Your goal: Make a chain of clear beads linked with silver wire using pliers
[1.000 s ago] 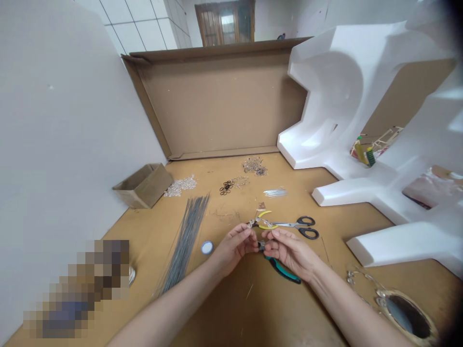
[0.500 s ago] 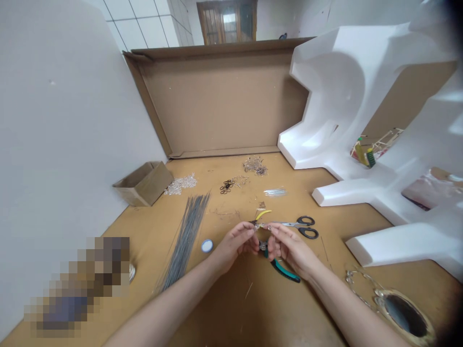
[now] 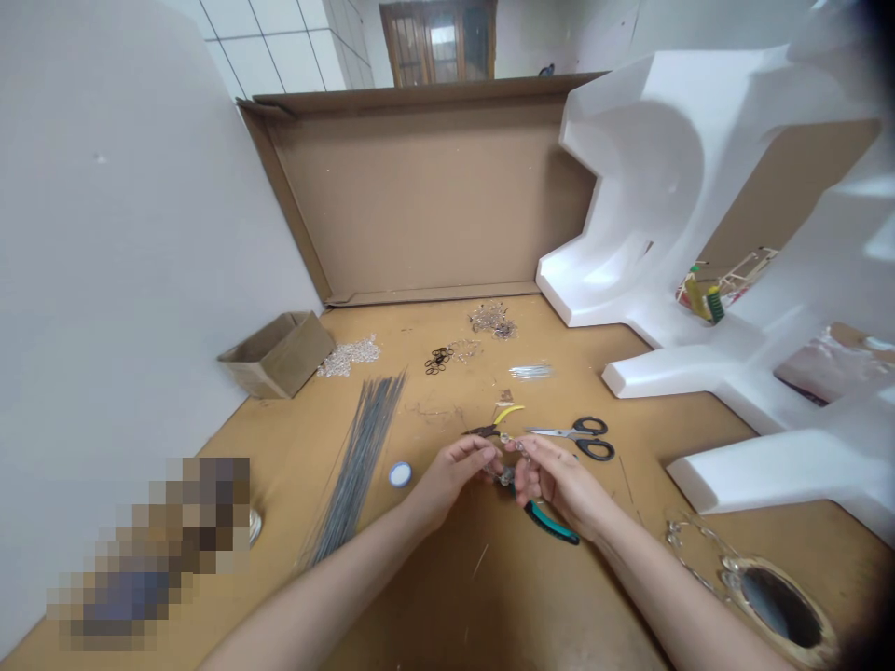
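My left hand and my right hand are close together above the table, fingers pinched. Between them is a small beaded piece, clear and shiny; its fine detail is too small to make out. The fingers partly cover it. Under my hands lies a pair of green-handled pliers, its jaw end partly hidden. Just beyond my fingertips is a pair of pliers with a yellow handle. Black-handled scissors rest to the right of them.
A bundle of grey wires lies left, near a small blue-rimmed round lid. Farther back are clear beads, an open cardboard box, black loops and silver pins. White foam stands right, above an oval mirror.
My fingertips have shifted slightly, and the left ones sit a little lower. More of the yellow-handled pliers shows behind them. The beaded piece has turned between my fingers.
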A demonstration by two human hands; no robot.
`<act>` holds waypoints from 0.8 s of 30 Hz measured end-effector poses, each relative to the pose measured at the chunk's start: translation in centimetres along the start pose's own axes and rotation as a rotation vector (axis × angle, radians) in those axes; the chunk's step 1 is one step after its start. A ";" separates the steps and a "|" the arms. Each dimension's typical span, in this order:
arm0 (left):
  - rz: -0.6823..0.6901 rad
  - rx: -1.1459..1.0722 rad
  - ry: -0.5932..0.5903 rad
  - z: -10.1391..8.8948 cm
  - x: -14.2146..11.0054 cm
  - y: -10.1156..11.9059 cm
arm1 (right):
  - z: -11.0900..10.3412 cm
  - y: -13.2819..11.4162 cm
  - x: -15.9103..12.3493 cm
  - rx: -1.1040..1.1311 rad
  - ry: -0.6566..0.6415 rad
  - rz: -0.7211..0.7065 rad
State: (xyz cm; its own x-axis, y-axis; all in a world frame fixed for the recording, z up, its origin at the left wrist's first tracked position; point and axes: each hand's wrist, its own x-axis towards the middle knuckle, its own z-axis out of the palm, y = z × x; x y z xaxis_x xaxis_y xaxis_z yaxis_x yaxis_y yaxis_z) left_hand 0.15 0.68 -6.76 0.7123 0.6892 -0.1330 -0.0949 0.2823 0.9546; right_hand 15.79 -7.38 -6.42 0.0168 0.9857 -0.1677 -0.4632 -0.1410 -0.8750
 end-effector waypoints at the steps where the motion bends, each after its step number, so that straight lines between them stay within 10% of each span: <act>1: 0.013 0.014 0.002 0.0 0.0 0.0 | 0.0 0.0 0.0 0.011 -0.007 0.009; 24: 0.048 0.011 -0.084 0.2 -0.1 0.1 | 0.0 0.2 0.0 -0.041 -0.023 0.080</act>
State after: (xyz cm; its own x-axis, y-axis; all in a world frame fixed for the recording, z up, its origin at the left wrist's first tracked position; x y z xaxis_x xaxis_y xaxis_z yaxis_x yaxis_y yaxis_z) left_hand 0.16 0.49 -6.64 0.7631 0.6430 -0.0644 -0.1229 0.2423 0.9624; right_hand 15.72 -7.45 -6.64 -0.0395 0.9728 -0.2281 -0.4252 -0.2230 -0.8772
